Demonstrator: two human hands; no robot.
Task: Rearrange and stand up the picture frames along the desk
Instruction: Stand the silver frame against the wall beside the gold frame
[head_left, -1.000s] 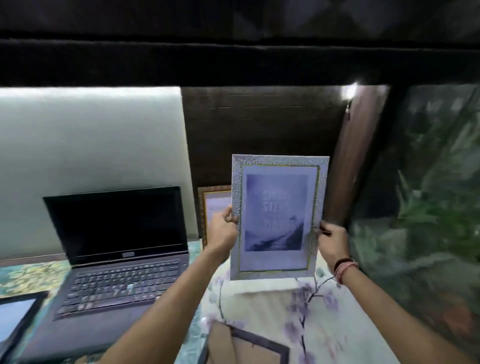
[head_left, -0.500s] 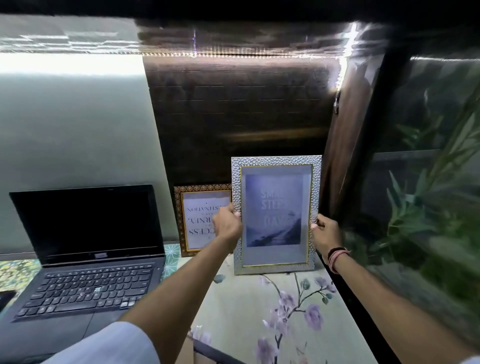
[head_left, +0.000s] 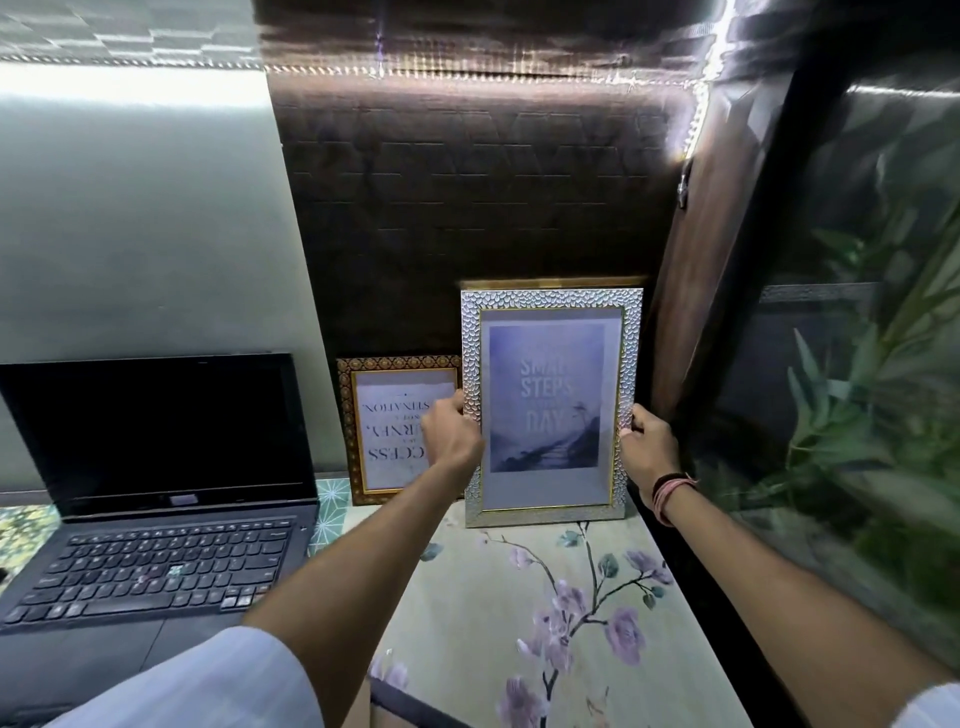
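Lowered onto the desk (head_left: 545, 597), silver frame (head_left: 551, 408) stands gripped by both hands (head_left: 451, 434) (head_left: 647, 449).

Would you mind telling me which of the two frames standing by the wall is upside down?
The smaller gold-patterned frame on the left: its text reads inverted. The taller silver frame, held at both sides by the left hand and right hand, reads upright.

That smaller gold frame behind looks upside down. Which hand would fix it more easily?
Probably the left hand: it grips the silver frame on the edge right beside the gold frame. The right hand holds the far edge, with the silver frame between.
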